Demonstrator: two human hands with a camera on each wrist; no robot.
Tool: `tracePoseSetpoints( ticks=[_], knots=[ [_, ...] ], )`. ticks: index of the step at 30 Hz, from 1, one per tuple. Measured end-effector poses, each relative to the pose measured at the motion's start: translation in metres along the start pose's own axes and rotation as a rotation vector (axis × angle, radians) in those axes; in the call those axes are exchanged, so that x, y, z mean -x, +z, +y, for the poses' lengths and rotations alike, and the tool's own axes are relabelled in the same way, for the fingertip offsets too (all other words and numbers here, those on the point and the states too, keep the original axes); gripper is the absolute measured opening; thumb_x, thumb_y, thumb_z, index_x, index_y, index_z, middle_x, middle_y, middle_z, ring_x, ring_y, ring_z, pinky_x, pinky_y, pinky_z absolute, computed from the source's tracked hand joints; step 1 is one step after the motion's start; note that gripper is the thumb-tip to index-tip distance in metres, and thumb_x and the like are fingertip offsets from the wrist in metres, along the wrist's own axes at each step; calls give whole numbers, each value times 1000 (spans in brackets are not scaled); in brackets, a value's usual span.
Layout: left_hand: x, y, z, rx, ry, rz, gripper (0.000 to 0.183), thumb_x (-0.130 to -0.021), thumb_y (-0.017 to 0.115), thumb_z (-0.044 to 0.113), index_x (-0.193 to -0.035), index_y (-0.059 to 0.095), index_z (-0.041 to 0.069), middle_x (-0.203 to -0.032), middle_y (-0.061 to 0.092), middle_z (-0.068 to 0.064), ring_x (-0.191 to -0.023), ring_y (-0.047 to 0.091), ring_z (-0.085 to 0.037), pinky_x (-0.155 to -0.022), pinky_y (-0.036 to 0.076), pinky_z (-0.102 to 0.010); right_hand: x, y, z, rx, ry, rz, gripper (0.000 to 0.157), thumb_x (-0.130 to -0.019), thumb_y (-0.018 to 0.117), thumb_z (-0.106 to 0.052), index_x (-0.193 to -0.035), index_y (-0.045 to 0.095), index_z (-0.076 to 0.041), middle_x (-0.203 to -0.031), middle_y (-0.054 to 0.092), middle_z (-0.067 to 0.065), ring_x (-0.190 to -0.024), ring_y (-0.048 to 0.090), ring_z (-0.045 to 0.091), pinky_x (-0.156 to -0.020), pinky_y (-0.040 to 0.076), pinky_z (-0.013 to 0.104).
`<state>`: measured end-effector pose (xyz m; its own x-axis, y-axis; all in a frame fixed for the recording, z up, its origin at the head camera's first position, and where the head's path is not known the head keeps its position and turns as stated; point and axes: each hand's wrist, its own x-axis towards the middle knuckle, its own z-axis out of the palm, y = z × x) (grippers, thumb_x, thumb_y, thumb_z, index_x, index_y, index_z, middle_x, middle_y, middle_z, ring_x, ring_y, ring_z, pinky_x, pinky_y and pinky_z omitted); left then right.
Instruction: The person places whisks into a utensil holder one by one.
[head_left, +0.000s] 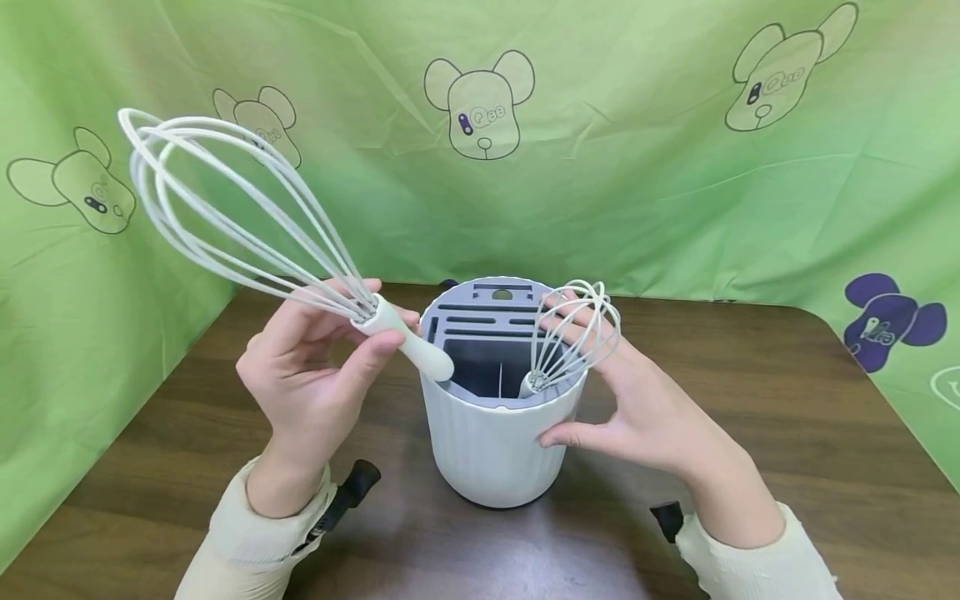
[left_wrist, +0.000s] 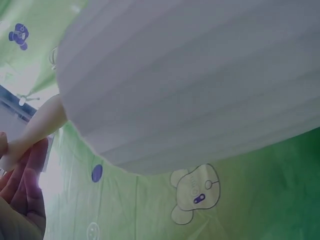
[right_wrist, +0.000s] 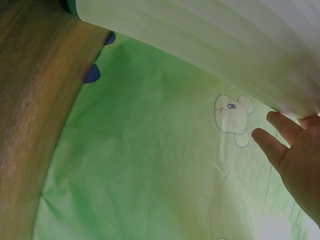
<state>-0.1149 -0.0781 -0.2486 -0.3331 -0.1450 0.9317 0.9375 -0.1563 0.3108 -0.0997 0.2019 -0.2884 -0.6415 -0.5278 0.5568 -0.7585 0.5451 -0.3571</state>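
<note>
A large white whisk [head_left: 420, 350] slants up to the left, its wire loops at the top. My left hand [head_left: 315, 367] pinches it near the top of its handle, thumb in front. The handle's rounded end overlaps the near left rim of a white ribbed utensil holder [head_left: 487, 450] with a grey slotted insert. A smaller white whisk [head_left: 573, 333] stands in the holder's right side, loops up, its lower handle hidden inside. My right hand [head_left: 622, 392] rests along the holder's right side, thumb on the front wall, fingers stretched behind the small whisk. The ribbed wall [left_wrist: 190, 85] fills much of the left wrist view.
The holder stands on a dark wood-grain table [head_left: 750, 400]. A green cloth [head_left: 637, 192] printed with bear heads hangs behind and along the sides. In the insert, a divider [head_left: 501, 379] splits the large front opening, with narrow slots behind it.
</note>
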Motion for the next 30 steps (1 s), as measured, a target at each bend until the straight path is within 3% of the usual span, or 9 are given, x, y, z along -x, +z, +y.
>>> tracePoseSetpoints(
  ticks=[8,14,18,24,27,30],
  knots=[
    [4,3,-8,-93,-50,-131,45,-84,81,19,-92,60,-21,-73,70,-26,-73,74,-9,-57,55,-19,0,0,0,2,2,-4,106,-63,93,-40,-150,40,-13,-159,35,8,-152,23,23,-122,19,21],
    [10,2,-15,-159,-109,-264,31,-76,84,3,-93,64,-13,-75,72,-18,-70,71,-6,-57,53,-19,0,0,0,-1,10,-6,105,-64,92,-42,-150,39,-13,-160,35,8,-152,23,23,-122,19,21],
    [13,1,-17,-228,-142,-345,35,-67,86,-8,-96,67,-7,-73,73,-11,-66,68,-5,-57,51,-19,0,0,0,1,14,-9,105,-65,91,-46,-151,39,-12,-160,34,8,-152,22,23,-122,19,22],
    [16,2,-18,-240,-189,-382,32,-68,86,-6,-94,67,-3,-73,74,-8,-67,70,-8,-66,56,-22,-1,0,0,-12,39,-23,107,-64,91,-45,-151,38,-11,-161,32,7,-151,25,21,-122,20,23],
    [18,2,-18,-298,-202,-385,31,-69,88,0,-93,69,1,-75,75,-5,-72,70,-8,-74,51,-20,-2,-1,-1,-12,35,-26,106,-66,90,-48,-151,39,-10,-161,33,7,-151,26,20,-122,20,23],
    [19,3,-18,-362,-203,-401,32,-68,89,7,-93,70,6,-75,75,-1,-74,68,-6,-74,44,-24,-2,-2,0,-18,18,-16,103,-69,86,-54,-150,40,-9,-160,34,9,-150,27,20,-122,21,22]
  ],
)
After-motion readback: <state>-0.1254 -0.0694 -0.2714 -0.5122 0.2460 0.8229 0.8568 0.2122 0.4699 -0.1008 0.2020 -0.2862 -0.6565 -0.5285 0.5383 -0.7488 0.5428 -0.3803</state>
